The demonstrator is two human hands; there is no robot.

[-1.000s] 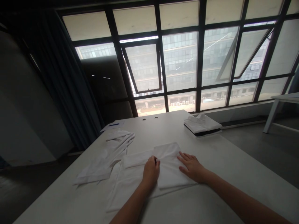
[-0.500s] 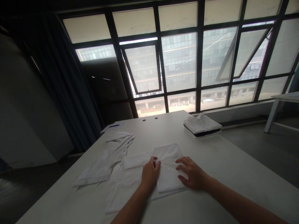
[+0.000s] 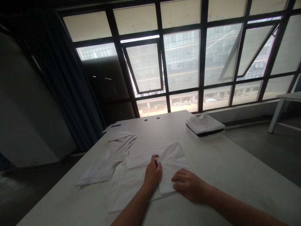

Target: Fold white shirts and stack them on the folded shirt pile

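Observation:
A partly folded white shirt (image 3: 171, 153) lies flat on the white table in front of me, with a folded strip and a wider panel spread to its left. My left hand (image 3: 152, 174) rests on edge across the fold line, its thumb and forefinger apart over the cloth. Along the shirt's lower right edge, my right hand (image 3: 191, 185) has its fingers bent together on the fabric; its thumb is hidden. Left of these lies a second, crumpled white garment (image 3: 101, 166), which neither hand touches.
A stack of folded white clothing (image 3: 205, 125) with a dark layer sits at the table's (image 3: 235, 175) far right. Paper with a blue pen (image 3: 116, 126) lies at the far left corner. Beyond are windows, a dark blue curtain (image 3: 63, 88) and another table (image 3: 284, 100).
My right hand has moved down and slightly left along the shirt's right side, and its spread fingers have drawn together. My left hand stays at the fold.

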